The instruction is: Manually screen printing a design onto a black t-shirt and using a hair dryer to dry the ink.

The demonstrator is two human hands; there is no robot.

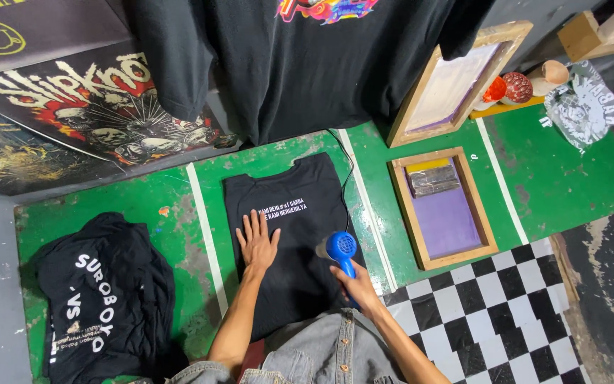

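A black t-shirt [289, 263] with small white print near its top lies flat on the green table [534, 178]. My left hand [257, 240] rests flat on the shirt, fingers spread, just below the white print. My right hand [353, 284] grips the handle of a blue hair dryer [340, 249], whose nozzle points left over the shirt, close to my left hand. The dryer's black cord runs up across the table past the shirt's right edge.
A pile of black printed shirts [104, 299] lies at the left. A wooden screen frame [443, 206] with a squeegee lies to the right; another frame [453, 82] leans behind it. Printed shirts hang along the back wall. Cups and a crumpled bag sit far right.
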